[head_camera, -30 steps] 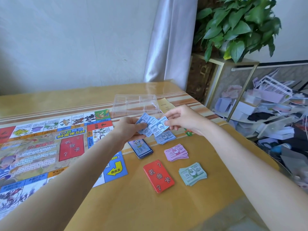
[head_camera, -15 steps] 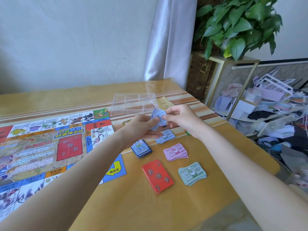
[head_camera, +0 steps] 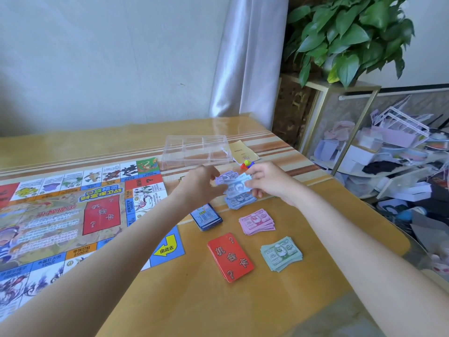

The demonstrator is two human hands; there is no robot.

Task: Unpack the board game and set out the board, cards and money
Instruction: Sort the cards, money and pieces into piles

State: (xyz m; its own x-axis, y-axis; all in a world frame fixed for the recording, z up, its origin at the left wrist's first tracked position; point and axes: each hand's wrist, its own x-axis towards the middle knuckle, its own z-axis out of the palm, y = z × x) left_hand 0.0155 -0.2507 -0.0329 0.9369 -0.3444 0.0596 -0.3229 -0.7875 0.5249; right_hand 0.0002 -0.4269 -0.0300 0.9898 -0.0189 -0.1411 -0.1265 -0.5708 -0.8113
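Note:
The colourful game board (head_camera: 60, 215) lies open on the left of the table. My left hand (head_camera: 198, 184) and my right hand (head_camera: 267, 180) both pinch a small fan of blue play-money notes (head_camera: 234, 184) just above a blue note pile (head_camera: 239, 200) on the table. In front of that lie a dark blue card deck (head_camera: 206, 217), a pink money stack (head_camera: 257, 221), a red card deck (head_camera: 230, 256) and a green money stack (head_camera: 281, 254).
A clear plastic compartment tray (head_camera: 196, 149) stands behind my hands, with a yellow leaflet (head_camera: 243, 152) and small coloured game pieces (head_camera: 246, 164) beside it. The table's right edge (head_camera: 364, 198) drops to a cluttered floor. A potted plant (head_camera: 347, 35) stands at the back right.
The blue notes went from a fan to a bunch near the tray, then spread again; both hands now hold them lower, just over the blue pile.

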